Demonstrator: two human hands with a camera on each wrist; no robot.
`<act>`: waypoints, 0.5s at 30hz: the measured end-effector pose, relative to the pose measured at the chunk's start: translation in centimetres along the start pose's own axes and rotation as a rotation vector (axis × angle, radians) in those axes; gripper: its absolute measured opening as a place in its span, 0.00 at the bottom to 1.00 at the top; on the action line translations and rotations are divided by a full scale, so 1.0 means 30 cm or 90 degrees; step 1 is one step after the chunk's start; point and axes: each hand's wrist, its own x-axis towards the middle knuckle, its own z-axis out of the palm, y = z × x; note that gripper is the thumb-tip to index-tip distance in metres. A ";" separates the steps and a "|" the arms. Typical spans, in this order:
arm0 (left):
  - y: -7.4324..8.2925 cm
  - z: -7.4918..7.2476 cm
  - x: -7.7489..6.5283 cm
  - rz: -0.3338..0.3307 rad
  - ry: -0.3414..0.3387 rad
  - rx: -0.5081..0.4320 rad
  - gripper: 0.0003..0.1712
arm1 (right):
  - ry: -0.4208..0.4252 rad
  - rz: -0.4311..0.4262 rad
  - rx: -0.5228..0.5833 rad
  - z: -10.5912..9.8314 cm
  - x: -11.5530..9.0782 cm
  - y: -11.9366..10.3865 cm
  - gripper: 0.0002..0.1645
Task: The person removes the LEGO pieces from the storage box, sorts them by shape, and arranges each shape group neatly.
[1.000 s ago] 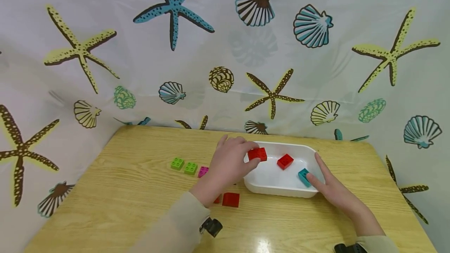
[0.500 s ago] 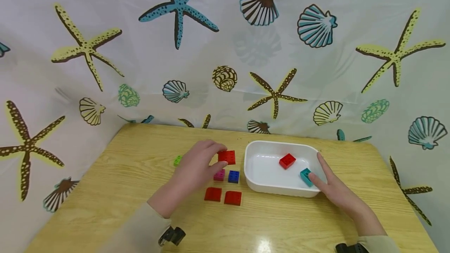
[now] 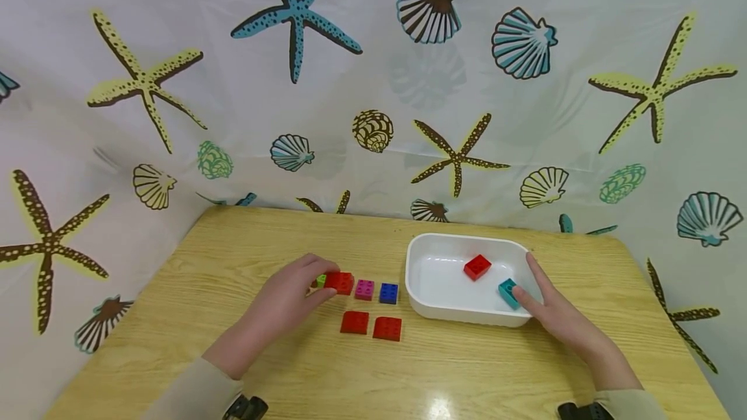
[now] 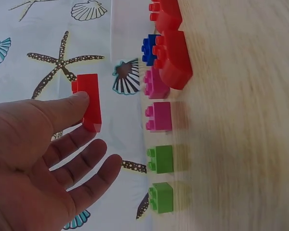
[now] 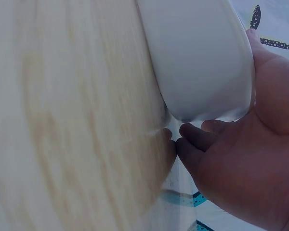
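My left hand [image 3: 286, 297] pinches a red toy brick [image 3: 340, 283] between thumb and fingers. In the left wrist view this red brick [image 4: 92, 101] hangs above the table, its studs facing up. Below it runs a row of small bricks: green [image 4: 161, 159], pink [image 4: 161, 116] and blue [image 4: 149, 49]. Nearer the person lie two red sloped bricks [image 3: 355, 322]. My right hand [image 3: 560, 316] holds the right end of a white container [image 3: 467, 316], thumb over the rim. A red brick [image 3: 477, 268] and a teal brick [image 3: 508, 293] lie inside it.
The wooden table [image 3: 467, 374] ends at the back against a hanging sheet [image 3: 350, 83] printed with starfish and shells. The container stands to the right of the brick row, close to the blue brick.
My left hand has carried the red brick from over the container leftward, past the blue and pink bricks, towards the green ones. My right hand stays at the container's end.
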 end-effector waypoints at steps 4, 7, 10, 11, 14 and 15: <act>-0.037 0.015 -0.019 -0.013 -0.022 -0.005 0.20 | -0.001 0.008 -0.001 -0.001 0.001 -0.004 0.50; -0.059 0.024 -0.029 -0.027 -0.043 -0.008 0.21 | 0.000 0.006 0.002 -0.002 0.002 -0.006 0.50; -0.075 0.035 -0.036 -0.040 -0.071 -0.019 0.22 | 0.001 0.007 0.003 -0.002 0.003 -0.007 0.50; -0.080 0.041 -0.039 -0.046 -0.081 -0.023 0.22 | 0.001 0.008 0.004 -0.002 0.004 -0.006 0.50; -0.094 0.059 -0.043 -0.058 -0.109 -0.037 0.22 | 0.001 0.014 -0.001 0.000 0.005 -0.006 0.50; -0.097 0.064 -0.044 -0.062 -0.116 -0.041 0.21 | 0.000 0.016 -0.002 0.001 0.006 -0.007 0.51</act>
